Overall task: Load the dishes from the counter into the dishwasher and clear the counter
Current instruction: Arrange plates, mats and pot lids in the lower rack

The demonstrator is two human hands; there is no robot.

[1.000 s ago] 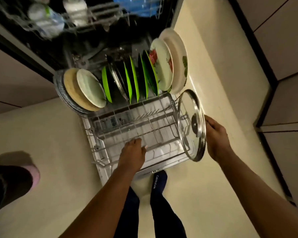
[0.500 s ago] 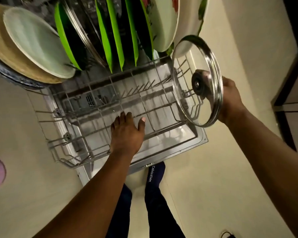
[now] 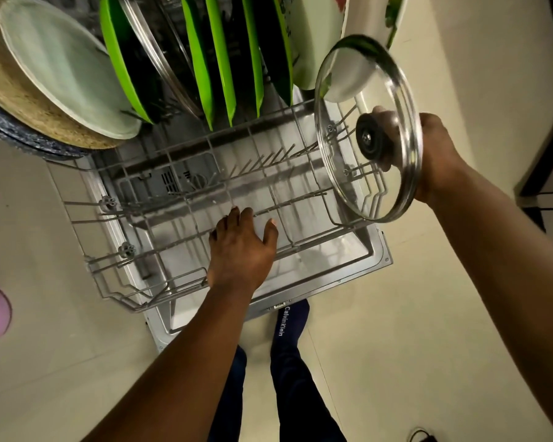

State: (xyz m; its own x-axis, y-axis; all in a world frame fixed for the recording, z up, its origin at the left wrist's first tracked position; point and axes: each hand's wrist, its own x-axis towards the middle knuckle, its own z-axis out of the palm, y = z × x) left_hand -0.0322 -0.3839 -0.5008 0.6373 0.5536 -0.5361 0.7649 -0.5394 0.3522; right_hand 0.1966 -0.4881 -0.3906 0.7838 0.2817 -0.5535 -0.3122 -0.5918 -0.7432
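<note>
**Lid on edge, heading for the rack**

You hold the glass lid [image 3: 348, 103] upright over the rack's right end, right hand [image 3: 434, 154] clamped on its knob so it slots between tines. Your left hand [image 3: 241, 247] rests flat, fingers relaxed, on the rack [image 3: 179, 161], likely steadying it. Plates [image 3: 221, 59] fill the back rows.
</note>
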